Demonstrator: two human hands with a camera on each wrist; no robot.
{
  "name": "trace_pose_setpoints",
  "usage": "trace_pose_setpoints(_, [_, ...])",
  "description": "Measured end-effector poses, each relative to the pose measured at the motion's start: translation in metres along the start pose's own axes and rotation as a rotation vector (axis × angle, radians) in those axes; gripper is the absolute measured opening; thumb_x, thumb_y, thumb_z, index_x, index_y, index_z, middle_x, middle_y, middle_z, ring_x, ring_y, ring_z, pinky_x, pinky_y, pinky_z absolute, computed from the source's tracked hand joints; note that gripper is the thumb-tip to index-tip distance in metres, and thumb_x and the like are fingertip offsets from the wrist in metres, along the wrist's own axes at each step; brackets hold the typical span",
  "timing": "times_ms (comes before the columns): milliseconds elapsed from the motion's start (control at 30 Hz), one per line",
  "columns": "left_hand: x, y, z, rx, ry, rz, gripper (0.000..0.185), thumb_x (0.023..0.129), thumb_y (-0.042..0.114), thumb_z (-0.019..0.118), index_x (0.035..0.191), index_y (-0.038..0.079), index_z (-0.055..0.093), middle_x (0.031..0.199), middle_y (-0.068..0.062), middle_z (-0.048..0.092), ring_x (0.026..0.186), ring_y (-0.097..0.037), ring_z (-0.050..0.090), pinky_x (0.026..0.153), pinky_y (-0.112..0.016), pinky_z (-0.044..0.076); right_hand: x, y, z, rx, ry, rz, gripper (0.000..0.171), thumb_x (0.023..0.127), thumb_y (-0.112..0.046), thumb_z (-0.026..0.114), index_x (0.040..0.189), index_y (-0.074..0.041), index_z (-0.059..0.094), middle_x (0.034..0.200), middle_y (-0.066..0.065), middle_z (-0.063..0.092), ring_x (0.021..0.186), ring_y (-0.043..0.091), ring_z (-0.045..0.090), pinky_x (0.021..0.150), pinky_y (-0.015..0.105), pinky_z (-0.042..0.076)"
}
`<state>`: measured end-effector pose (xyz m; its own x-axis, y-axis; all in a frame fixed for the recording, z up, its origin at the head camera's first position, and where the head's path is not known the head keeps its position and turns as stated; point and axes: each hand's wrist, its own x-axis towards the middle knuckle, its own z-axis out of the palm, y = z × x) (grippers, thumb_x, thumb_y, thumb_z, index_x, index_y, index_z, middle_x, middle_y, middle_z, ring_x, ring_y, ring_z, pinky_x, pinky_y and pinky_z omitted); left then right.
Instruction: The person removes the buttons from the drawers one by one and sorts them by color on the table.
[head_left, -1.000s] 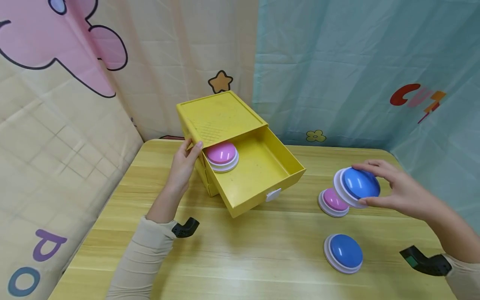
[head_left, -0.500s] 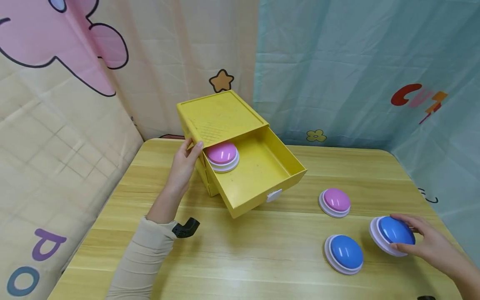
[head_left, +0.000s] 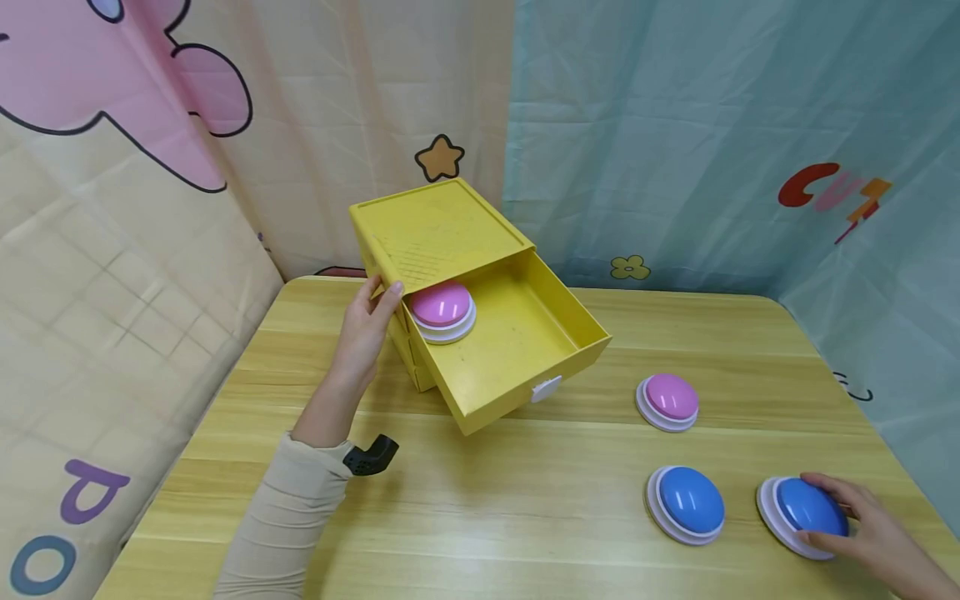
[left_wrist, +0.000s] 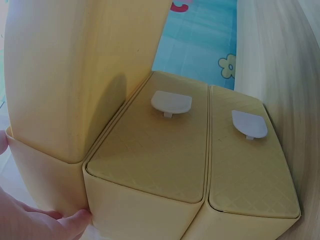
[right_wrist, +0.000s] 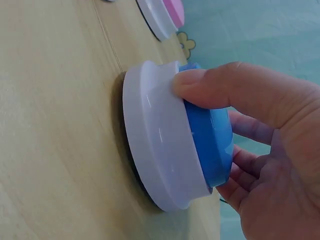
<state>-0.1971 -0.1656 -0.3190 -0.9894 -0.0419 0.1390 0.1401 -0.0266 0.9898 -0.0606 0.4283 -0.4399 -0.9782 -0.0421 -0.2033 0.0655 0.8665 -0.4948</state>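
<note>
At the lower right of the frame, the right hand [head_left: 870, 533] curls its thumb and fingers round a blue button [head_left: 806, 512], resting on the surface [head_left: 480, 500] beside another blue one [head_left: 686, 504]. The left hand [head_left: 363, 329] grips the yellow drawer box [head_left: 438, 229] at centre, apparently steadying it (open drawer [head_left: 517, 333] holding a pink button [head_left: 442, 310]).

The drawer box [head_left: 442, 242] was yellow with white tabs [left_wrist: 171, 102]. Two buttons [head_left: 804, 515] had blue domes, two [head_left: 668, 402] pink, all on white bases. The table [head_left: 480, 508] showed pale wood grain; the sleeve [head_left: 281, 517] was beige.
</note>
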Motion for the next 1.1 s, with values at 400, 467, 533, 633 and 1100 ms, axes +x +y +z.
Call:
trace_pose_setpoints(400, [0.000, 0.001, 0.000, -0.002, 0.002, -0.012, 0.075, 0.090, 0.038, 0.051, 0.144, 0.004, 0.011, 0.144, -0.013, 0.022, 0.129, -0.020, 0.023, 0.104, -0.036, 0.018, 0.002, -0.007, -0.002, 0.024, 0.058, -0.114, 0.079, 0.076, -0.019, 0.073, 0.132, 0.007, 0.024, 0.120, 0.028, 0.030, 0.106, 0.034, 0.034, 0.072, 0.053, 0.041])
trace_pose_setpoints(467, [0.000, 0.001, 0.000, -0.003, 0.002, -0.015, 0.075, 0.090, 0.038, 0.051, 0.144, 0.004, 0.011, 0.144, -0.013, 0.022, 0.129, -0.020, 0.023, 0.104, -0.036, 0.018, 0.003, -0.016, -0.008, 0.045, 0.090, -0.119, 0.079, 0.078, -0.019, 0.071, 0.135, 0.006, 0.022, 0.122, 0.028, 0.027, 0.108, 0.035, 0.032, 0.076, 0.044, 0.041])
trace_pose_setpoints(533, [0.000, 0.001, 0.000, -0.004, 0.003, -0.014, 0.074, 0.090, 0.038, 0.051, 0.144, 0.004, 0.011, 0.144, -0.013, 0.022, 0.129, -0.021, 0.024, 0.104, -0.036, 0.018, 0.006, -0.030, -0.016, 0.107, 0.108, -0.143, 0.079, 0.082, -0.014, 0.067, 0.135, 0.013, 0.015, 0.129, 0.032, 0.020, 0.108, 0.053, 0.019, 0.088, 0.037, 0.034])
trace_pose_setpoints(633, [0.000, 0.001, 0.000, -0.002, 0.001, -0.010, 0.074, 0.090, 0.038, 0.051, 0.143, 0.004, 0.012, 0.143, -0.014, 0.023, 0.128, -0.021, 0.024, 0.104, -0.036, 0.019, 0.011, -0.055, -0.025, 0.143, 0.204, -0.197, 0.078, 0.084, -0.012, 0.064, 0.140, 0.006, 0.013, 0.137, 0.023, 0.019, 0.112, 0.050, 0.020, 0.081, 0.007, 0.023])
trace_pose_setpoints(1100, [0.000, 0.001, 0.000, 0.003, -0.010, -0.006, 0.073, 0.090, 0.038, 0.051, 0.143, 0.005, 0.014, 0.142, -0.014, 0.025, 0.128, -0.021, 0.026, 0.104, -0.037, 0.020, 0.061, -0.199, -0.064, 0.297, 0.198, -0.648, 0.076, 0.074, 0.011, 0.067, 0.138, -0.005, 0.029, 0.127, -0.006, 0.039, 0.112, 0.003, 0.037, 0.087, 0.009, 0.030])
